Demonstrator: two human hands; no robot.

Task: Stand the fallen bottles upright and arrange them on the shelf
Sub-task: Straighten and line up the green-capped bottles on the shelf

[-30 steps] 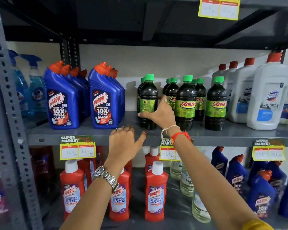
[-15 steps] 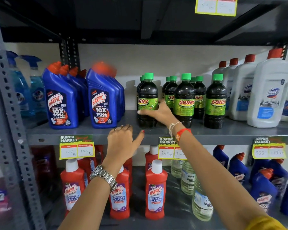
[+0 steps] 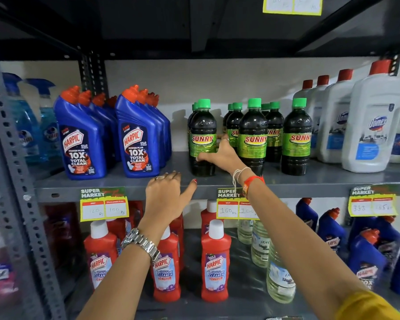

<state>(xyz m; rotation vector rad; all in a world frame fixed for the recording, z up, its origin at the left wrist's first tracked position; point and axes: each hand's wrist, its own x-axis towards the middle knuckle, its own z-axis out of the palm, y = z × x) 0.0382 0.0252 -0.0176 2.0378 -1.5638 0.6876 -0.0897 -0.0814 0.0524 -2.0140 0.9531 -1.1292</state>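
Note:
Several dark Sunny bottles with green caps stand upright on the grey middle shelf (image 3: 333, 181). My right hand (image 3: 219, 155) is wrapped around the lower part of the leftmost front Sunny bottle (image 3: 202, 125), whose label faces forward. Two more front Sunny bottles (image 3: 252, 135) (image 3: 297, 135) stand to its right, with others behind. My left hand (image 3: 169, 195) rests with its fingers on the shelf's front edge, thumb out, holding nothing.
Blue Harpic bottles (image 3: 82, 139) stand in two rows to the left, white Domex bottles (image 3: 374, 125) to the right, blue spray bottles (image 3: 26, 125) at far left. Red Harpic bottles (image 3: 215, 262) and clear bottles (image 3: 280, 280) fill the lower shelf. A grey upright post (image 3: 7, 158) borders the left.
My right hand has turned the leftmost Sunny bottle so that its label now faces front. The left hand has stayed on the shelf edge.

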